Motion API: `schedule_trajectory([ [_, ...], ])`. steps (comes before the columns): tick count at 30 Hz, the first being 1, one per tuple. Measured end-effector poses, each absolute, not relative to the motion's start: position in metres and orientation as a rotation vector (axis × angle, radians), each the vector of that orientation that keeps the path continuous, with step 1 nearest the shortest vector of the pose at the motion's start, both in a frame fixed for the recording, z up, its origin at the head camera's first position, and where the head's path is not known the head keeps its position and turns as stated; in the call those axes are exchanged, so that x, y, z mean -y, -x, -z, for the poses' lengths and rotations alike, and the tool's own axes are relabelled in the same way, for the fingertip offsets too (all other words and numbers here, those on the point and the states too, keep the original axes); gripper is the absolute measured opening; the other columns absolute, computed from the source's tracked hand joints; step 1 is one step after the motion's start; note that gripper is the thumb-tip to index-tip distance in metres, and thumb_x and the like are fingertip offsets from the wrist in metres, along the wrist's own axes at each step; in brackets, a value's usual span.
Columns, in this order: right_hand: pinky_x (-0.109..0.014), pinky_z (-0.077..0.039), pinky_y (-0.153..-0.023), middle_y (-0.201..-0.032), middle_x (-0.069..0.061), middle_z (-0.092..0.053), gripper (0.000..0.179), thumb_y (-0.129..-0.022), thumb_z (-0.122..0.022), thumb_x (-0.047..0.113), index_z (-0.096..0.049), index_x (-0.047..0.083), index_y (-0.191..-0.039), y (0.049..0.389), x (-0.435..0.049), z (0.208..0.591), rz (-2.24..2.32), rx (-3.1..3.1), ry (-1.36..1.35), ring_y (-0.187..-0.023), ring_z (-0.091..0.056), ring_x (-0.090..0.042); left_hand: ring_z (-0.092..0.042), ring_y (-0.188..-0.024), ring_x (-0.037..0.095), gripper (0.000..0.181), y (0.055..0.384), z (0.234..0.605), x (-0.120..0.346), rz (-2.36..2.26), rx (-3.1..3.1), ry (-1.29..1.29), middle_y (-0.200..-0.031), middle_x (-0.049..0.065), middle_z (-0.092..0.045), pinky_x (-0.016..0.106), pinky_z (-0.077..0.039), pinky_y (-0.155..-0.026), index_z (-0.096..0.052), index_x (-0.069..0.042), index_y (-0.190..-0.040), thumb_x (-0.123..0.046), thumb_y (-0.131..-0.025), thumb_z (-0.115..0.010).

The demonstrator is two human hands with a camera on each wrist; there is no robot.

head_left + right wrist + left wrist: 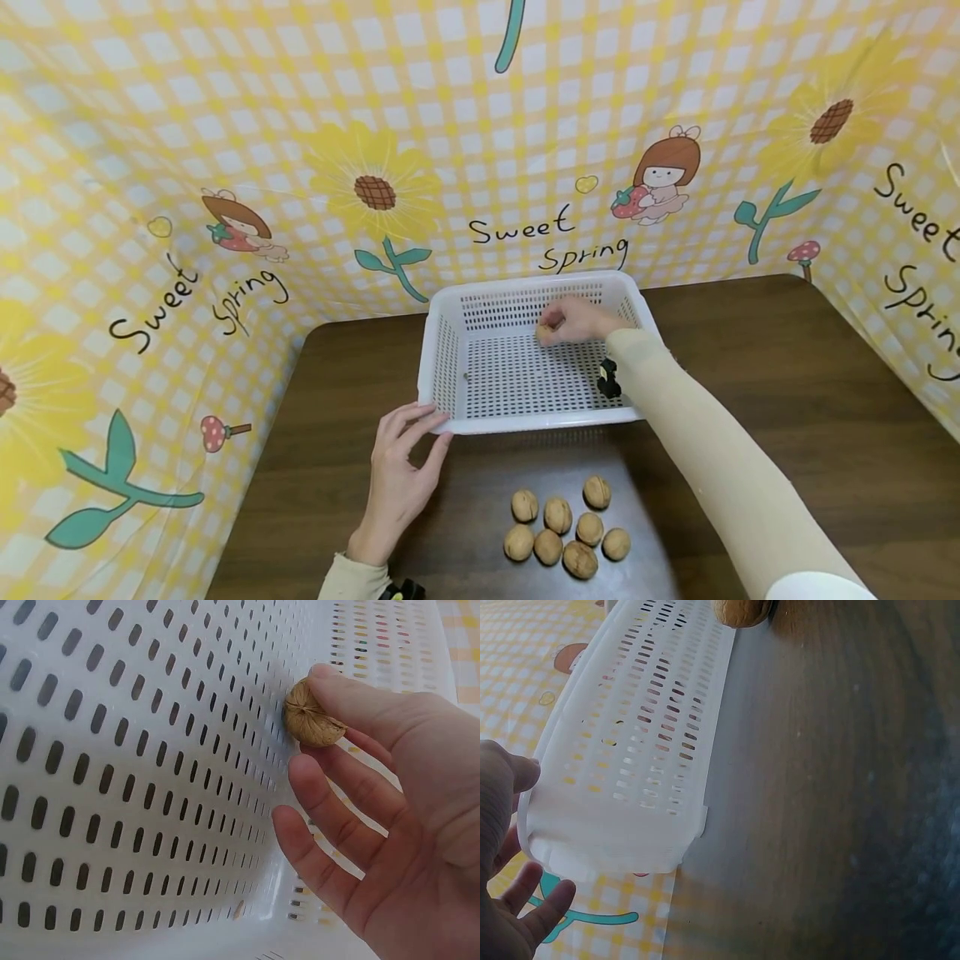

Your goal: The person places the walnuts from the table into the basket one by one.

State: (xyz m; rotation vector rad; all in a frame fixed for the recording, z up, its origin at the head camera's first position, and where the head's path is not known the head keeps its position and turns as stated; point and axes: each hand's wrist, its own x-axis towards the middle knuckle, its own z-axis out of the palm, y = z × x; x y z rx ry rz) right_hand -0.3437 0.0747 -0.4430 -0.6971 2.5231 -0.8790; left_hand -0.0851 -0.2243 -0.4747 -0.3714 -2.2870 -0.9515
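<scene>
White basket: one, perforated, on the brown table [352,375], close to its far edge; rim [543,423] intact where seen.
Walnut in hand: one [307,716], inside the basket walls, toward the far side; contact with the basket floor cannot be told.
Right hand: one [576,320], reaching over the basket's right side; thumb and forefinger pinched on that walnut, other fingers spread apart, empty.
Left hand: one [405,467], at the basket's near left corner; fingers over the rim, thumb at the outer face, a light hold with a small gap.
Walnuts on table: eight [557,515], whole, in a loose cluster on the surface before the basket's near edge, right of its near left corner.
Progress: one walnut within the basket, gripped; eight outside, untouched by either hand. No other walnut shows inside. Judged by that split, the handling stands near one end of its run; which end cannot be told.
Totals: walnuts, nine; baskets, one; hands, two.
Backdrop: yellow checked cloth [487,167], beyond the table's far edge.
</scene>
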Motion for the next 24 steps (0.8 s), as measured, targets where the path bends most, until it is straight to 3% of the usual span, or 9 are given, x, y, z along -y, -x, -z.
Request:
schedule_trajectory([
  [5,-0.050,-0.050,-0.112,-0.129,-0.010,-0.074,0.030,-0.094,-0.082,0.027,-0.077,0.013,-0.120,0.342,-0.074,0.444,0.856,-2.531,0.676,-0.125,-0.066,-0.029,-0.058,-0.127,0.034,0.025,0.086,0.476,0.224,0.954,2.291,0.371,-0.124,0.010,-0.073,0.036,-0.042,-0.109,-0.083,-0.011,-0.113,-0.006,-0.088,-0.084],
  [15,-0.054,-0.048,-0.115,-0.141,-0.017,-0.067,0.057,-0.098,-0.077,0.036,-0.063,0.006,-0.145,0.334,-0.077,0.426,0.862,-2.541,0.652,-0.134,-0.061,-0.035,-0.057,-0.128,0.035,0.025,0.086,0.476,0.223,0.961,2.303,0.368,-0.125,0.010,-0.073,0.038,-0.043,-0.109,-0.083,-0.010,-0.114,-0.006,-0.089,-0.084],
  [24,-0.052,-0.051,-0.112,-0.133,-0.016,-0.072,0.054,-0.097,-0.079,0.031,-0.066,0.002,-0.140,0.327,-0.078,0.396,0.881,-2.591,0.806,-0.127,-0.065,-0.034,-0.057,-0.129,0.035,0.025,0.085,0.478,0.224,0.966,2.289,0.355,-0.125,0.010,-0.073,0.035,-0.042,-0.111,-0.083,-0.009,-0.112,-0.004,-0.088,-0.084],
])
